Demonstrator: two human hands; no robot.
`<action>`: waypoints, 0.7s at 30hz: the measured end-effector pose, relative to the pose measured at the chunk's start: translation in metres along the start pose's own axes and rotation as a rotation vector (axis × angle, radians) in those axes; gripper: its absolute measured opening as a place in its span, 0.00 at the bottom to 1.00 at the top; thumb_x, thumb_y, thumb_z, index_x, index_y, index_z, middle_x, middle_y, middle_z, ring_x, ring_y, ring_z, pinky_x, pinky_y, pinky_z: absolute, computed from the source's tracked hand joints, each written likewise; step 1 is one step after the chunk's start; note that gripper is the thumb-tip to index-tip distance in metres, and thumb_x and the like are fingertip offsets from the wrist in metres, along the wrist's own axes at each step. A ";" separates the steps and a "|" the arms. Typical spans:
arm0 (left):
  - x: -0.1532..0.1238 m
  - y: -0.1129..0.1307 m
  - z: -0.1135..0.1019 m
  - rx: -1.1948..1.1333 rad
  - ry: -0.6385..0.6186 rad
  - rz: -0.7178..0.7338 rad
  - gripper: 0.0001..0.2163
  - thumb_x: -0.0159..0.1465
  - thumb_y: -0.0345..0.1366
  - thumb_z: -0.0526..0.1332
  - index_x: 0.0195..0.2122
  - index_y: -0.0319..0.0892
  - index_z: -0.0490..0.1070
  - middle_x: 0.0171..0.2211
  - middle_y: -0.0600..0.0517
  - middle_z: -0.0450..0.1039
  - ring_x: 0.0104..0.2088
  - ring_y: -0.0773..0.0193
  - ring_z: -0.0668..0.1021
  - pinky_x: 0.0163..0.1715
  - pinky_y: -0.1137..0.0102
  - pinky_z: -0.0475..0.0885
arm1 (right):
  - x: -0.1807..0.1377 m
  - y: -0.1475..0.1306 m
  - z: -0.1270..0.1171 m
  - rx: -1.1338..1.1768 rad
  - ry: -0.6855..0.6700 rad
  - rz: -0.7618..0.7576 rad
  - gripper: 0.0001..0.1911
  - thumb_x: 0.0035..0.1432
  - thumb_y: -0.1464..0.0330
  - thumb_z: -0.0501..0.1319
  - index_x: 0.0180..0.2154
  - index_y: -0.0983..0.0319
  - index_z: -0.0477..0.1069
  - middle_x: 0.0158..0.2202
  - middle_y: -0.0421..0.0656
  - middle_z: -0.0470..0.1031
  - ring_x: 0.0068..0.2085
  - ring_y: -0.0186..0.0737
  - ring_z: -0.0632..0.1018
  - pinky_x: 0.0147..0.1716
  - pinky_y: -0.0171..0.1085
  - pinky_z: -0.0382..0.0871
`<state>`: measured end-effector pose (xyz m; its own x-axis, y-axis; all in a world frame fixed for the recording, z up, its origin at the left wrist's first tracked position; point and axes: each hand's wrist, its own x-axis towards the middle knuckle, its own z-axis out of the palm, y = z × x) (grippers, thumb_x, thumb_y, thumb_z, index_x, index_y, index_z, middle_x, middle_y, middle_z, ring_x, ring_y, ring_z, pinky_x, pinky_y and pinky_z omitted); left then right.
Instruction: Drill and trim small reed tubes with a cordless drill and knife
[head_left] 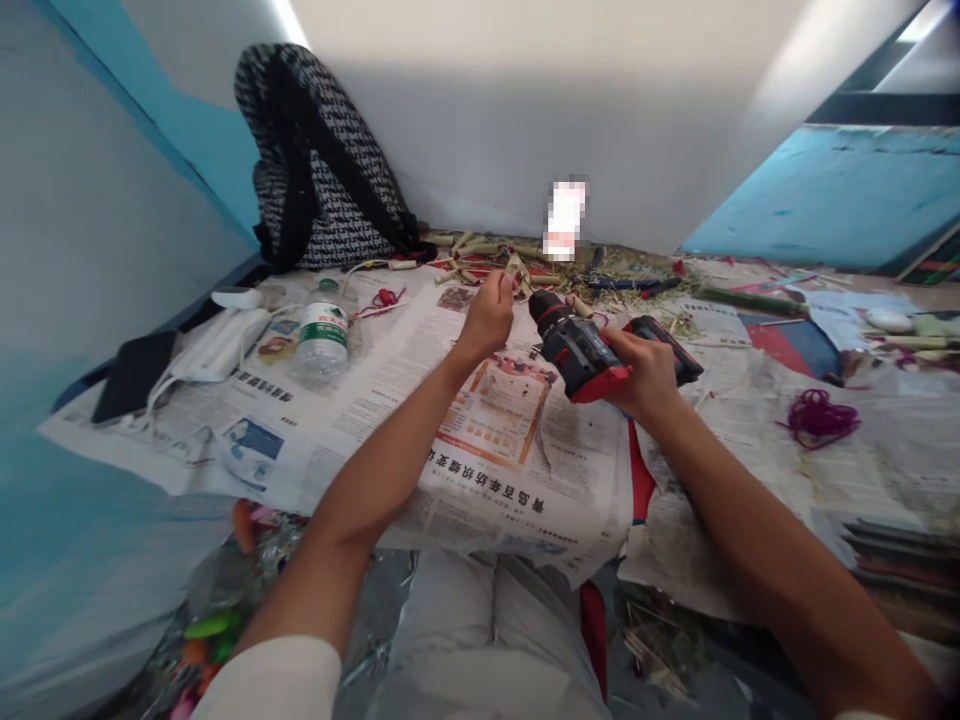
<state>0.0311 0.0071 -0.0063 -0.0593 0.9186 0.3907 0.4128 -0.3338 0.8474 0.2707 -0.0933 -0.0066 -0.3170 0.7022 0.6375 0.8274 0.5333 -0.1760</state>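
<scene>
My right hand (646, 375) was clenched around the grip of the red and black drill (581, 352), which I held above the newspaper (375, 400) spread over the table. The drill's long axis ran from my palm up and to the left, so its dark chuck (546, 308) pointed at my left hand (489, 315). That hand was lifted just beside the chuck, a little higher and to its left. Its fingertips were pinched on what looked like a pale strip (516, 272) of dried stalk, though the piece was too small to make out well. The strip sat between my left fingers and the chuck's nose, near it; I could not tell whether they touched. Both forearms reached forward from my lap, the left wrist cocked upward, the right one level. The water bottle (324, 335) lay well off to the left.
</scene>
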 end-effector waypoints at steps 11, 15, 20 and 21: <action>-0.003 0.005 -0.003 -0.082 -0.051 -0.036 0.16 0.77 0.49 0.57 0.33 0.47 0.66 0.29 0.51 0.65 0.35 0.55 0.73 0.46 0.62 0.66 | -0.002 -0.002 0.000 -0.020 0.023 -0.019 0.19 0.59 0.63 0.58 0.46 0.63 0.82 0.37 0.48 0.86 0.33 0.45 0.84 0.29 0.38 0.64; -0.004 0.004 -0.005 -0.044 -0.047 -0.028 0.15 0.77 0.48 0.56 0.33 0.48 0.65 0.29 0.51 0.65 0.36 0.53 0.74 0.47 0.61 0.67 | -0.002 -0.002 0.000 0.011 0.011 -0.013 0.20 0.60 0.63 0.58 0.47 0.62 0.82 0.37 0.48 0.87 0.34 0.45 0.84 0.31 0.37 0.66; -0.005 0.005 -0.005 -0.001 -0.050 -0.013 0.14 0.78 0.42 0.54 0.34 0.47 0.64 0.29 0.51 0.65 0.35 0.54 0.74 0.47 0.61 0.68 | -0.003 0.000 0.000 -0.019 -0.010 -0.001 0.19 0.59 0.63 0.60 0.48 0.62 0.82 0.39 0.49 0.87 0.35 0.47 0.85 0.31 0.38 0.66; -0.005 0.006 -0.005 -0.001 -0.050 -0.012 0.14 0.78 0.42 0.54 0.34 0.47 0.64 0.29 0.51 0.65 0.36 0.54 0.75 0.47 0.61 0.68 | -0.003 0.000 0.000 -0.030 -0.016 0.003 0.20 0.58 0.63 0.61 0.49 0.62 0.82 0.41 0.49 0.87 0.36 0.47 0.85 0.31 0.38 0.67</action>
<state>0.0291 -0.0006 -0.0015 -0.0189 0.9318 0.3624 0.4118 -0.3231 0.8521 0.2717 -0.0952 -0.0088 -0.3214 0.7114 0.6249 0.8420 0.5167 -0.1551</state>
